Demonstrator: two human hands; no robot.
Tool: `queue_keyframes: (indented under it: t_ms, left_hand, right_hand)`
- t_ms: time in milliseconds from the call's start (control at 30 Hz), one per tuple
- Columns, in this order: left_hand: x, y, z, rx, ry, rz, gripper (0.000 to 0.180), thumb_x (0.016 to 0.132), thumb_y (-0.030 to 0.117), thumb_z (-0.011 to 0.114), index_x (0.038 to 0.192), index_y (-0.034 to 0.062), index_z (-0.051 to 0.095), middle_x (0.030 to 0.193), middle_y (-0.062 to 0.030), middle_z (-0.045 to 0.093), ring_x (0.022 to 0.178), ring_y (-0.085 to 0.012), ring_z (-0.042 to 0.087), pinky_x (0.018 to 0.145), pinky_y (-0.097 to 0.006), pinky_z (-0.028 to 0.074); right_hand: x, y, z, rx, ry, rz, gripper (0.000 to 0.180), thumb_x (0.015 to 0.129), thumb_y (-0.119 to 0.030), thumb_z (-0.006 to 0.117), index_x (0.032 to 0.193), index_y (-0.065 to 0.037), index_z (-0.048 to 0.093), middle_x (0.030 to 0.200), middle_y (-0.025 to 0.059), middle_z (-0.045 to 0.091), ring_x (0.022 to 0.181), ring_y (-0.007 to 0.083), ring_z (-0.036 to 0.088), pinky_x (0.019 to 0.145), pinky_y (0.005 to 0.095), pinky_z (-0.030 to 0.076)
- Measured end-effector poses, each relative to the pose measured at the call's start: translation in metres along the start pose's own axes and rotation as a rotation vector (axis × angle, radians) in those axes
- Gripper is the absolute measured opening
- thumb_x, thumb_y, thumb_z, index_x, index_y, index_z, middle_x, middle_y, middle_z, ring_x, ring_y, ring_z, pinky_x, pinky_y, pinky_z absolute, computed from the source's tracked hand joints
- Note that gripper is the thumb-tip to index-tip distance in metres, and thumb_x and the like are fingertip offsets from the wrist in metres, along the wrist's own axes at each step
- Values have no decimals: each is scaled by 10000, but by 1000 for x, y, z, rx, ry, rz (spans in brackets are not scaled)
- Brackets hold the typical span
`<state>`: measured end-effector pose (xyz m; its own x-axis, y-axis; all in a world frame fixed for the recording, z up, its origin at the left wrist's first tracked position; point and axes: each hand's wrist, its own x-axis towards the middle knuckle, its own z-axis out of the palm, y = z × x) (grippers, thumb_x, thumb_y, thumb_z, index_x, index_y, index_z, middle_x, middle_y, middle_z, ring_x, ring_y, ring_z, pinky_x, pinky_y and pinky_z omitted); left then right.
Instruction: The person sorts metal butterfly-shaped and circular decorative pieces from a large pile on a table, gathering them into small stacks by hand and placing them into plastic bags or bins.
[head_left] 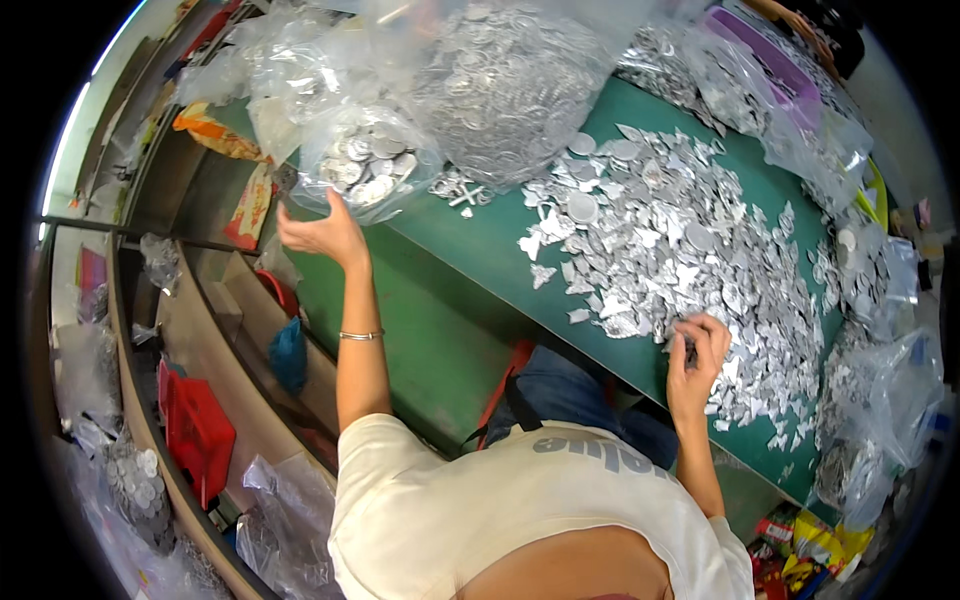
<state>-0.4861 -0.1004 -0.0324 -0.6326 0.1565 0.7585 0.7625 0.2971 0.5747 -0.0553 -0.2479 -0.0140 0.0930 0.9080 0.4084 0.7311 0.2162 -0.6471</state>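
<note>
A wide heap of small flat silver-coloured metal pieces (660,230), mixed in shape with some round discs, is spread over the green tabletop (480,255). My right hand (703,350) rests at the heap's near edge, fingers curled in toward the thumb; what lies between them is hidden. To the left, my left hand (325,232) is raised beside an open clear plastic bag (415,165) of silver discs (370,170). Its thumb and fingers are apart, with nothing visible in the palm. A small grey thing (286,178) shows just beyond its fingertips.
A large clear bag of metal pieces (500,90) stands at the back. More filled bags (880,390) line the right edge, and a purple bin (765,60) sits at the far right. Left of me are shelves with a red plastic bin (198,435). Another person's arm (790,20) shows far right.
</note>
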Motion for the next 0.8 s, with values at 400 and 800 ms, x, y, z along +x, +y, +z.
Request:
queue_keyframes:
  t_ms: [400,800]
  left_hand:
    - [103,-12,89,-595,-371,45,174,853,151,501,783,-3,539,581,-9,505,484,-78,454,432,-219,347]
    - [124,-14,114,-990,-465,-199,208,869,72,466,1011,-76,496,712,-45,509,570,-115,470,505,-251,430]
  right_hand:
    - [-13,3,4,-90,78,-91,123,708,44,565,815,-10,592,946,133,502,924,303,446,810,387,345]
    - [-9,8,4,-64,120,-58,151,669,54,583,800,-22,596,920,121,514,912,305,462,795,384,365]
